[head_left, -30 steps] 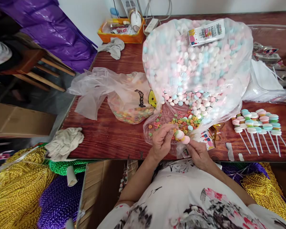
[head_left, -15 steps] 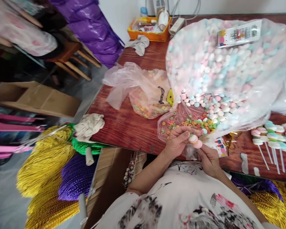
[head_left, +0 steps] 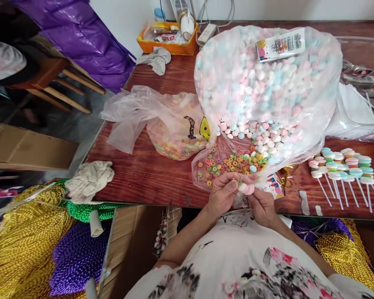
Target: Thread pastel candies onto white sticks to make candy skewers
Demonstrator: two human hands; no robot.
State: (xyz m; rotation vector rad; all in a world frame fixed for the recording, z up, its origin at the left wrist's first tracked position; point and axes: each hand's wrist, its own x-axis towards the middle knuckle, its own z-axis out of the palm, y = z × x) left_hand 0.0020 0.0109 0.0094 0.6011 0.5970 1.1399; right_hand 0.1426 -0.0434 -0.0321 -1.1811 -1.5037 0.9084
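Observation:
My left hand (head_left: 223, 192) and my right hand (head_left: 263, 205) meet at the near edge of the wooden table (head_left: 149, 174). Together they pinch a small stack of round pastel candies (head_left: 246, 188), pink and white. Just beyond my fingers lie small coloured ring candies (head_left: 233, 162) on clear plastic. Behind them stands a big clear bag (head_left: 268, 87) full of pink, white and blue round candies, its mouth spilling toward me. Any stick under the stack is hidden by my fingers.
A smaller bag of ring candies (head_left: 174, 137) sits left of the big bag. Finished candy sticks (head_left: 343, 166) lie in a row at the right. An orange tray (head_left: 168, 39), grey rags (head_left: 89, 178), gold, purple and green bead bundles (head_left: 28, 241) and a cardboard box (head_left: 21, 147) surround the table.
The view swung left and then back right. My hands have stayed together at the table edge, holding the candy stack, which now sits a little lower between my fingers.

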